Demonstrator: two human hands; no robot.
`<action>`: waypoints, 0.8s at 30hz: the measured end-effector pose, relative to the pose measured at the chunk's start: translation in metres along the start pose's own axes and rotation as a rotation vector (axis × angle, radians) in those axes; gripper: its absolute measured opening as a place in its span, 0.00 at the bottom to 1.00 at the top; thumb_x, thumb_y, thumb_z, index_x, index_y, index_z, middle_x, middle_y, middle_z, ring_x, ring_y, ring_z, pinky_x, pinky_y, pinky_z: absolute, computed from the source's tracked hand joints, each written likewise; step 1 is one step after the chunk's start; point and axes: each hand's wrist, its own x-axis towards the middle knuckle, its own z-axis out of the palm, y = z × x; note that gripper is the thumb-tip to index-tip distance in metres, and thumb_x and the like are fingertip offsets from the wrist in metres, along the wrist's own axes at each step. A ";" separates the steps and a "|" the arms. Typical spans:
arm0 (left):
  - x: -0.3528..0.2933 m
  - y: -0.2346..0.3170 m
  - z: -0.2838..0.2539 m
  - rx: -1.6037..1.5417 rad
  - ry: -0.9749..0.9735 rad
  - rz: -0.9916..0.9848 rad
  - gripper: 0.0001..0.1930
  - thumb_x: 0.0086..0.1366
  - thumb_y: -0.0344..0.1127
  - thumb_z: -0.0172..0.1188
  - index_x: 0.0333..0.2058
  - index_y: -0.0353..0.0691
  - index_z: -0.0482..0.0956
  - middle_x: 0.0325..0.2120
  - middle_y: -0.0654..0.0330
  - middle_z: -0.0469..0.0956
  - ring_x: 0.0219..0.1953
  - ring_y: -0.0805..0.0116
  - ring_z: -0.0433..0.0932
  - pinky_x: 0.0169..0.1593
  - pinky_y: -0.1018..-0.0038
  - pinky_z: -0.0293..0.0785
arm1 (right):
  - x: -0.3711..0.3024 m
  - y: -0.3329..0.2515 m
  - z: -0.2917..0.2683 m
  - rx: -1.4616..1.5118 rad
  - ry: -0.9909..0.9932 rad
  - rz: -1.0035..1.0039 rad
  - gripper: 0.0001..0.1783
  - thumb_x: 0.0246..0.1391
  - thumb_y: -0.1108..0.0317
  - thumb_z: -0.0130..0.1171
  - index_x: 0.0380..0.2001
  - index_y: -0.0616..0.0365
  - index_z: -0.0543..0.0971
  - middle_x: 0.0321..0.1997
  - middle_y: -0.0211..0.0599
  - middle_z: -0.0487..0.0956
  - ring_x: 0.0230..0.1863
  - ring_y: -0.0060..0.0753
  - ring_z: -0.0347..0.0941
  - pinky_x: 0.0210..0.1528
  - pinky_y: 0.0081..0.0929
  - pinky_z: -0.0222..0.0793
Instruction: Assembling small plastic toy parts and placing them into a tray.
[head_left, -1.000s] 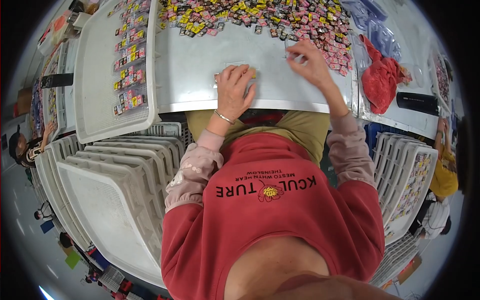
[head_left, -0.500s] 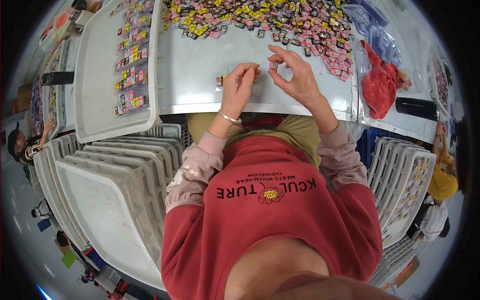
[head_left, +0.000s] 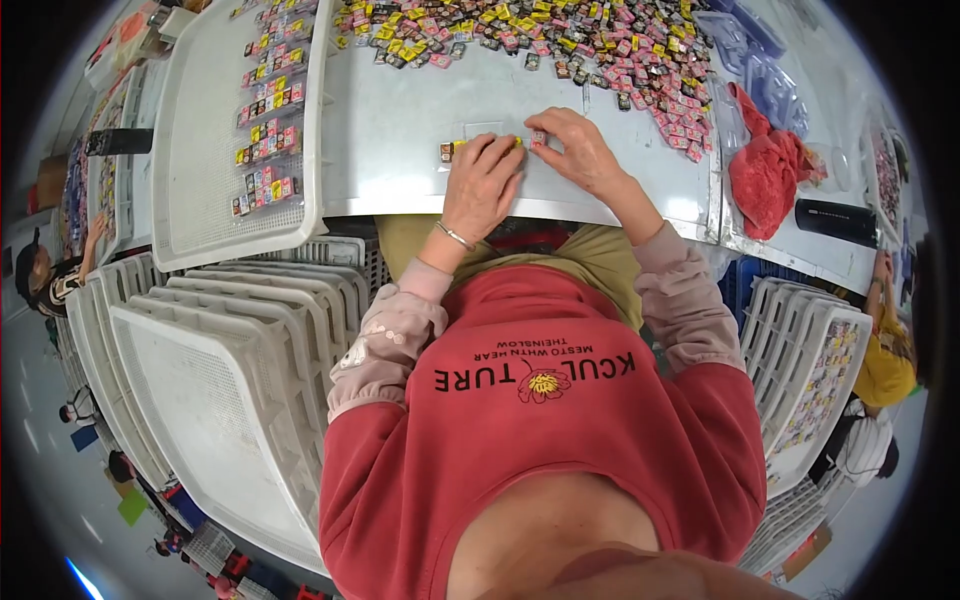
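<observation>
In our right hand (head_left: pixel 577 155) we pinch a small pink piece (head_left: pixel 538 138) between thumb and fingertips, just right of our left hand (head_left: pixel 486 178), which curls over a clear case (head_left: pixel 482 130) on the near part of the table (head_left: pixel 390 115); we cannot tell whether it grips. We judge the piece light, stiff and perhaps slippery, best held by opposite edges.

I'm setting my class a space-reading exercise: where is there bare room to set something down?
Bare worktable lies between the white tray and the left hand, nearer than the heap of small pieces; also right of the right hand, short of the heap. The tray's left side is bare. Crowded: under the heap, and the tray's right side, with its packs.
</observation>
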 end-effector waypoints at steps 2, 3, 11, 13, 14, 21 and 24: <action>-0.002 -0.001 0.003 0.036 -0.013 0.003 0.16 0.54 0.27 0.59 0.44 0.38 0.76 0.47 0.56 0.73 0.51 0.52 0.68 0.54 0.59 0.65 | 0.000 0.003 0.004 -0.007 -0.037 -0.042 0.11 0.42 0.75 0.65 0.34 0.60 0.79 0.37 0.38 0.78 0.36 0.41 0.73 0.40 0.33 0.71; -0.003 -0.003 0.005 0.030 0.000 -0.002 0.16 0.54 0.27 0.59 0.44 0.37 0.76 0.47 0.56 0.73 0.51 0.52 0.68 0.54 0.59 0.65 | -0.001 0.004 0.007 -0.014 -0.074 -0.084 0.11 0.42 0.75 0.65 0.33 0.61 0.79 0.38 0.39 0.78 0.38 0.41 0.74 0.40 0.32 0.71; -0.007 -0.004 0.008 0.001 0.042 -0.036 0.17 0.52 0.25 0.60 0.43 0.35 0.77 0.46 0.55 0.74 0.51 0.52 0.69 0.55 0.58 0.66 | -0.026 -0.002 0.030 -0.138 0.109 -0.082 0.13 0.46 0.72 0.63 0.38 0.59 0.81 0.46 0.36 0.77 0.47 0.40 0.71 0.48 0.35 0.67; -0.006 -0.003 0.006 -0.022 0.056 -0.048 0.17 0.52 0.24 0.60 0.44 0.34 0.77 0.46 0.54 0.73 0.51 0.51 0.69 0.55 0.58 0.66 | -0.037 -0.015 0.032 -0.242 0.139 -0.085 0.15 0.48 0.70 0.62 0.42 0.58 0.80 0.50 0.36 0.76 0.53 0.41 0.69 0.54 0.39 0.64; -0.006 -0.003 0.006 -0.022 0.055 -0.047 0.17 0.52 0.24 0.60 0.44 0.34 0.77 0.46 0.54 0.73 0.51 0.51 0.69 0.55 0.58 0.66 | -0.044 -0.023 0.033 -0.380 0.089 -0.054 0.18 0.50 0.69 0.61 0.47 0.58 0.78 0.55 0.36 0.72 0.58 0.41 0.64 0.58 0.43 0.58; -0.005 -0.005 0.006 -0.030 0.043 -0.057 0.18 0.53 0.23 0.58 0.45 0.35 0.77 0.47 0.52 0.74 0.52 0.50 0.70 0.56 0.58 0.65 | -0.039 -0.031 0.023 -0.474 -0.079 0.040 0.24 0.54 0.65 0.58 0.54 0.60 0.72 0.60 0.39 0.68 0.64 0.45 0.59 0.64 0.48 0.51; -0.005 -0.003 -0.001 -0.013 -0.001 -0.067 0.18 0.54 0.23 0.58 0.46 0.37 0.77 0.48 0.53 0.74 0.54 0.49 0.70 0.58 0.56 0.63 | -0.033 0.001 0.024 0.005 0.127 0.060 0.19 0.54 0.67 0.58 0.50 0.60 0.75 0.55 0.41 0.72 0.59 0.46 0.65 0.60 0.39 0.59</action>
